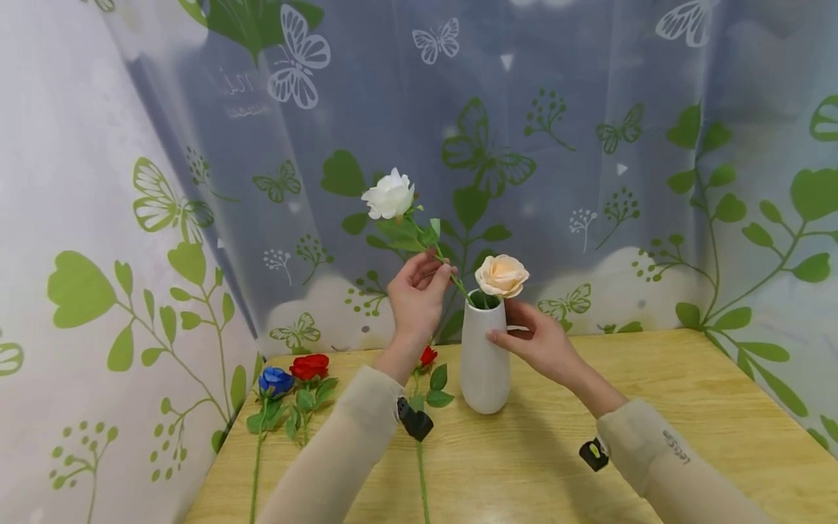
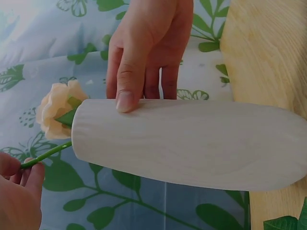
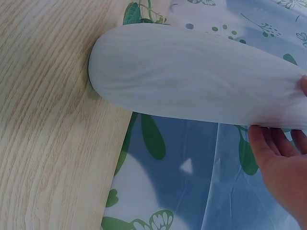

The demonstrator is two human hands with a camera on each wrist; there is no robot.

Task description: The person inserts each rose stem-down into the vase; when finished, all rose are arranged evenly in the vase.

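Observation:
A white vase [image 1: 485, 364] stands upright on the table, with a cream rose [image 1: 501, 276] in its mouth. My left hand [image 1: 419, 297] pinches the green stem of a white rose [image 1: 389, 194]. The bloom tilts up to the left, and the stem's lower end reaches into the vase opening; the left wrist view shows this stem [image 2: 50, 153] at the rim. My right hand [image 1: 540, 342] grips the upper vase from the right side, its thumb on the near wall and fingers behind. In the right wrist view, the fingers [image 3: 268, 143] touch the vase wall.
On the wooden table [image 1: 655, 407] at the left lie a blue rose [image 1: 275, 381] and a red rose [image 1: 310, 366]. Another red rose [image 1: 428, 356] lies partly behind my left forearm. A patterned curtain [image 1: 563, 204] hangs behind the table.

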